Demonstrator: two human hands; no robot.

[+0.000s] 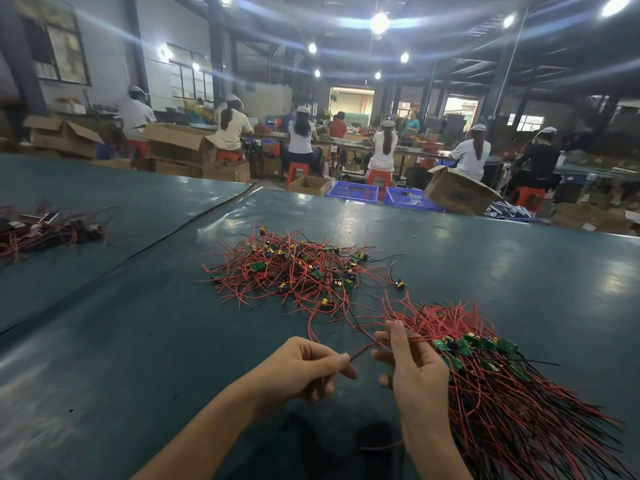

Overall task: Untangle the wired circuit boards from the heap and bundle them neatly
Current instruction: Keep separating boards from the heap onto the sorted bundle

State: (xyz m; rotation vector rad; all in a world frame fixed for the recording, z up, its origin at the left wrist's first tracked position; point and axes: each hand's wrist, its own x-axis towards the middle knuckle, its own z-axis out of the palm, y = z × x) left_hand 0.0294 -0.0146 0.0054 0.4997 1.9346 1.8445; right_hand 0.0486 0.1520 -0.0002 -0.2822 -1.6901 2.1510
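Work surface: a dark green table mat, glossy, with a seam running toward 10 o'clock. The heap of wired circuit boards lies just above centre, at 12 o'clock from the hands – a loose tangle of red and black leads with small green boards and yellow components scattered through it. The sorted bundle lies at 4 o'clock, its green boards gathered near the right hand and its leads fanning toward the lower right edge. The left hand, at 6 o'clock, pinches the end of a red wire between thumb and forefinger, the other fingers curled under. The right hand, just beside it toward 5 o'clock, has fingers curled on the same wire where it meets the bundle, forefinger raised. A second pile of dark and red leads sits at 9 o'clock, well apart. Beyond the table, at 12 o'clock – seated workers, cardboard boxes, blue crates.
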